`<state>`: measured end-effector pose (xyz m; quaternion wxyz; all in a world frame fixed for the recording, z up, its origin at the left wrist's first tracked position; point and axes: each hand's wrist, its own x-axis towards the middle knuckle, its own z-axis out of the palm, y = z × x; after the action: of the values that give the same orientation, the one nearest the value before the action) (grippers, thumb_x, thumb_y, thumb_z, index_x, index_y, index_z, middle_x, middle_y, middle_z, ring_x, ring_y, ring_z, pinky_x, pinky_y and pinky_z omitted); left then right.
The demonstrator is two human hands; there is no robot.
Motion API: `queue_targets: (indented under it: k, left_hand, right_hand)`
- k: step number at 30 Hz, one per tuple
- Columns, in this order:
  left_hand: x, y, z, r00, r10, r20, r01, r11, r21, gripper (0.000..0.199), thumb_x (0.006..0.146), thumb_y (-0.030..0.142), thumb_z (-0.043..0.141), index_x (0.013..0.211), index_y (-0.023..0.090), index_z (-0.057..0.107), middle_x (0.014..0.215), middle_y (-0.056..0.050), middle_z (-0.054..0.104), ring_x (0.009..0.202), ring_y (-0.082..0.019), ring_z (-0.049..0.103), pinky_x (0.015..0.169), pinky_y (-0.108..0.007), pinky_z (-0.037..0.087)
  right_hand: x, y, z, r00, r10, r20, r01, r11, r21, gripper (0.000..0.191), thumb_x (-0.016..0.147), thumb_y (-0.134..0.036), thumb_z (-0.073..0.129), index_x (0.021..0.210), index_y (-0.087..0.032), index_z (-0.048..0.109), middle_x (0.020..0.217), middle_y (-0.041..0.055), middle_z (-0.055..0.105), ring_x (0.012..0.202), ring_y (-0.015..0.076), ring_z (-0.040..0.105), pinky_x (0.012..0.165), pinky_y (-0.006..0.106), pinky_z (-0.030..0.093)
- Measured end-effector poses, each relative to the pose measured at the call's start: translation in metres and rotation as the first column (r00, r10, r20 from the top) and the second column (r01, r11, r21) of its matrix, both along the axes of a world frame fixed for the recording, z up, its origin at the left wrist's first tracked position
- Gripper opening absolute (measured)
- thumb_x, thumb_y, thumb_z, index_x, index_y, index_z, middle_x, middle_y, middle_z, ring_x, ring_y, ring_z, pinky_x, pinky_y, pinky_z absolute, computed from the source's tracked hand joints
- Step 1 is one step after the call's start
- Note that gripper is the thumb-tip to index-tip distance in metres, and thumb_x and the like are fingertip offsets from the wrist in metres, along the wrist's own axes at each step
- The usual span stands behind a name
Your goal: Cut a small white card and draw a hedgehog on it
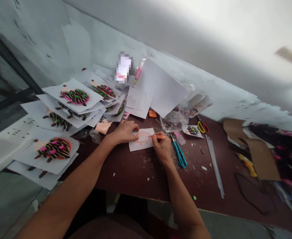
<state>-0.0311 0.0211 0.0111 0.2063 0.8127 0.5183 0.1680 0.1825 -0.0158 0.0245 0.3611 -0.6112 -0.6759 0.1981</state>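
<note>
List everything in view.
Hedgehog paper crafts: many, black and pink, piled left.
Drawn sheet: one, white, orange outline, under the hands.
Orange pen: one, orange, in right hand.
Teal scissors: one pair, teal, right of sheet.
Red-yellow scissors: one pair, red-yellow, far edge.
Plastic bag: one, clear, behind teal scissors.
Glue sticks: several, clear, right side.
Cardboard: one piece, brown, far right.
Table: one, dark maroon, beneath everything.
Left hand: flat on sheet.
Right hand: gripping pen.

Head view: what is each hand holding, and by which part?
The right hand pinches an orange marker around its barrel, nearer the drawing tip; the left hand holds nothing, resting on a white paper sheet.
</note>
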Motion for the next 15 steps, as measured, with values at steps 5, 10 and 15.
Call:
queue_targets:
  k: [5, 10, 15]
  left_hand:
    - [-0.0005, 0.0005, -0.0009, 1.000, -0.008, 0.002, 0.008, 1.000, -0.005, 0.023, 0.074, 0.035, 0.064, 0.093, 0.022, 0.067, 0.097, -0.004, 0.065, 0.093, -0.024, 0.060, 0.088, -0.038, 0.039]
    - [-0.0001, 0.0001, -0.0006, 1.000, 0.000, 0.011, 0.000, 1.000, -0.004, 0.023, 0.073, 0.034, 0.064, 0.092, 0.021, 0.067, 0.097, -0.004, 0.066, 0.092, -0.024, 0.060, 0.089, -0.039, 0.039]
    - [-0.0003, 0.0000, 0.0002, 1.000, -0.002, 0.010, 0.002, 1.000, -0.007, 0.022, 0.074, 0.035, 0.064, 0.091, 0.022, 0.067, 0.096, -0.004, 0.065, 0.093, -0.025, 0.059, 0.088, -0.039, 0.040]
  right_hand:
    - [-0.0007, -0.0004, 0.0005, 1.000, -0.002, -0.001, 0.002, 1.000, 0.006, 0.023, 0.083, -0.035, 0.052, 0.065, -0.021, 0.054, 0.057, -0.0027, 0.055, 0.050, 0.0120, 0.048, 0.052, 0.024, 0.033]
    - [-0.0014, -0.0008, 0.0012, 0.999, 0.011, -0.037, -0.012, 1.000, -0.021, 0.022, 0.081, -0.035, 0.053, 0.065, -0.020, 0.055, 0.056, -0.0022, 0.055, 0.050, 0.0123, 0.048, 0.051, 0.024, 0.034]
    - [0.0016, 0.0007, 0.0042, 0.996, -0.043, -0.078, 0.045, 0.999, 0.014, 0.021, 0.080, -0.034, 0.052, 0.065, -0.020, 0.056, 0.058, -0.0006, 0.059, 0.051, 0.0134, 0.051, 0.052, 0.024, 0.036]
